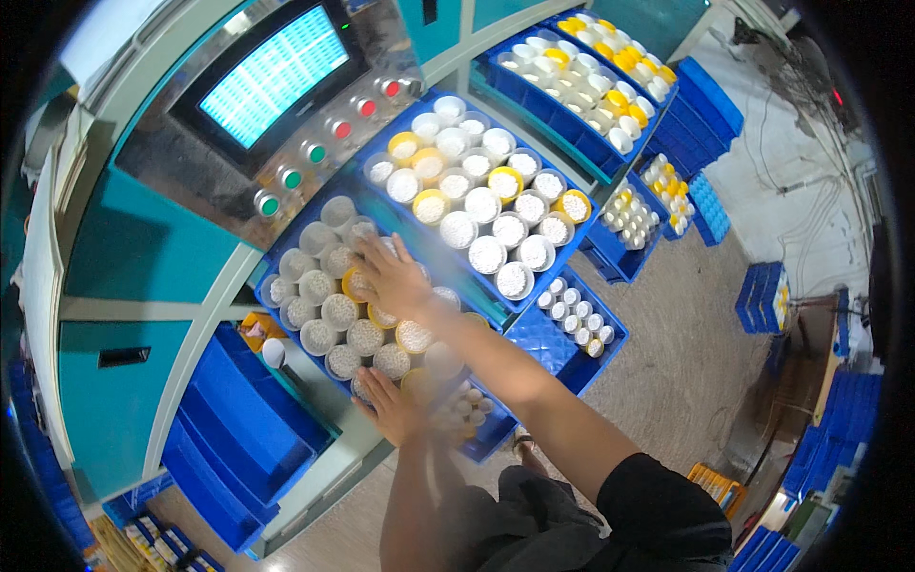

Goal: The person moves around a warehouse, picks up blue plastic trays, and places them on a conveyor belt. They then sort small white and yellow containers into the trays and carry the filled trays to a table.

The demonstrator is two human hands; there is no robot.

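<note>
Both my hands rest over a blue crate packed with round translucent cups, several of them yellow. White pellets fill many of them, such as this cup. My right hand lies across cups in the middle of the crate, fingers spread. Nearer to me, my left hand touches cups at the front edge with its fingers stretched out. Neither hand shows anything gripped. My forearms and hands hide part of the crate's right side.
Beyond it lies a second blue crate of filled cups. A control panel with a lit screen and coloured buttons stands at upper left. More crates of white and yellow containers sit upper right. Stacked blue bins are at left.
</note>
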